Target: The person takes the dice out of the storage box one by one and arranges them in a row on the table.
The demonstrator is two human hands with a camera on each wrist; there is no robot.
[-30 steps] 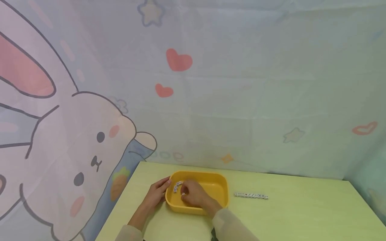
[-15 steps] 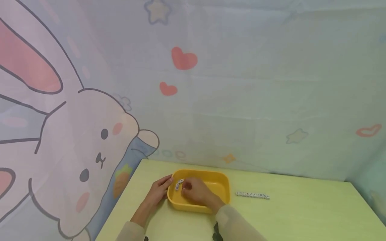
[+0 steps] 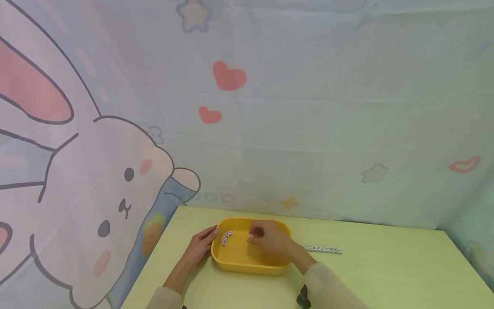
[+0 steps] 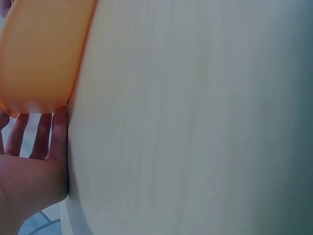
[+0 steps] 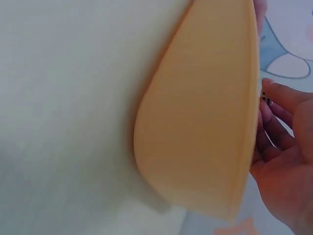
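Note:
My right hand (image 3: 270,237) pinches a white die (image 3: 251,235) between thumb and fingertips above the yellow tray (image 3: 247,269). The right wrist view shows the same die (image 5: 266,99) at the fingertips, just past the tray's rim. Against the tray's left end rests my left hand (image 3: 200,246), its fingertips touching the outer wall. In the left wrist view those fingers (image 4: 58,132) look fairly straight. Several dice (image 3: 225,238) lie in a curved row inside the tray at its left end. To the tray's right, a straight row of dice (image 3: 323,249) lies on the table, its left end hidden by the right forearm.
The pale yellow-green table (image 3: 386,274) extends to the right and toward the front. Behind it hangs a fabric backdrop (image 3: 308,128) printed with a rabbit, hearts and stars. A small dark object (image 3: 303,297) shows beside the right sleeve.
My right hand has moved right and slightly back from the tray's left part, carrying the die. The dice row at the left end stays. The left hand holds its place; the head view shifts slightly.

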